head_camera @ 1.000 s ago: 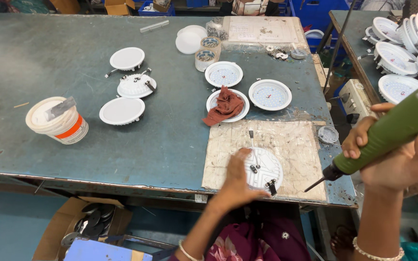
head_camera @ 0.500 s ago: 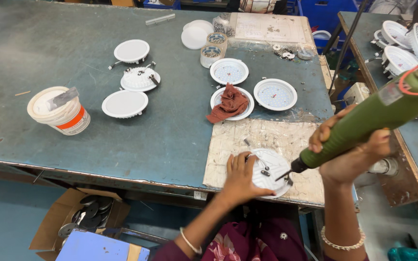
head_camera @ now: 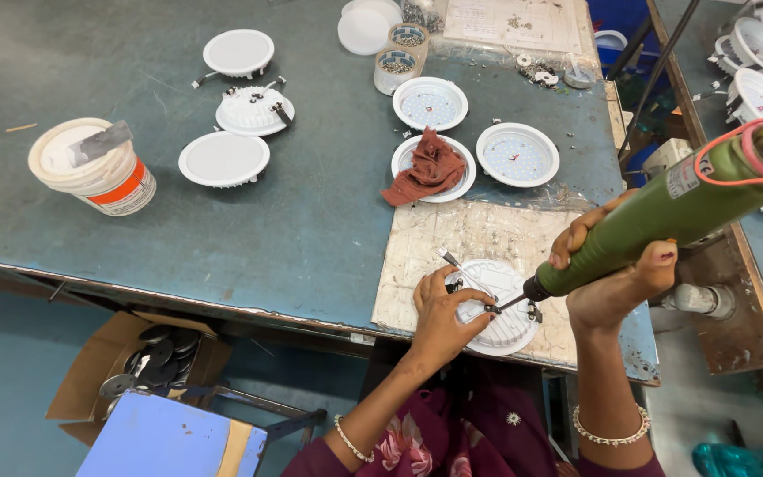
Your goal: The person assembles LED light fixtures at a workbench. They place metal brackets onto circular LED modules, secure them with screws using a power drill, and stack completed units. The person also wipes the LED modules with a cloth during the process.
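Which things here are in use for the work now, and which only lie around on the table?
In use:
- left hand steadying the white round lamp housing
- right hand holding the green electric screwdriver, tip on the housing

Lying about:
- red cloth
- white bucket
- two screw jars
- other lamps

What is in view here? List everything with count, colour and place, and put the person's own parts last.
round light housing: one, white, on the pale board at the table's near edge
pale board: one, off-white, near right of the table
electric screwdriver: one, green, tip down on the housing
round light discs: about six, white, spread over the middle and far table
rag: one, rust red, on a disc
tub: one, white with an orange band, left
jars: two, clear, far middle
table: one, grey-green
cardboard box: one, brown, below the table
left hand: steadies the housing
right hand: grip closed round the screwdriver
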Motion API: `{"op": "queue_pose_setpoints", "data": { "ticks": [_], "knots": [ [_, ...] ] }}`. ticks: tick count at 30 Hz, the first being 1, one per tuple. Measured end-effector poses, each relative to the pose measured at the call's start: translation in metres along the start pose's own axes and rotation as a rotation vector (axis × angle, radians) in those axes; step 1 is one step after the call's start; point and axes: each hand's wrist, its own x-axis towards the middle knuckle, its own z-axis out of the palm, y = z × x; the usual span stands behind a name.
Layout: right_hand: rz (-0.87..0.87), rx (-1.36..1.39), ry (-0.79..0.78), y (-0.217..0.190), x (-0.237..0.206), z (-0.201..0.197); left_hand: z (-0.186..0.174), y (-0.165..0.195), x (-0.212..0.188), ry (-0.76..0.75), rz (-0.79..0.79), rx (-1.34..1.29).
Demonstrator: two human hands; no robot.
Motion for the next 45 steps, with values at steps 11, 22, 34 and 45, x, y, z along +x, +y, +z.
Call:
{"op": "queue_pose_setpoints", "data": {
  "ticks": [11,22,34,45],
  "knots": [
    [-0.083,-0.118,0.045,-0.005,-0.014,0.019,0.000,0.004,0.000,-0.003,-0.025,-0.007],
    [-0.009,-0.040,0.023,-0.001,-0.004,0.006,0.000,0.005,0.000,0.003,-0.011,-0.018],
    [-0.028,0.002,-0.009,0.003,0.003,0.014,0.002,0.001,0.001,-0.023,-0.013,-0.010],
    [-0.042,0.060,-0.119,0.000,0.003,0.019,0.004,0.000,-0.001,-0.028,-0.026,-0.009]
  ]
}}
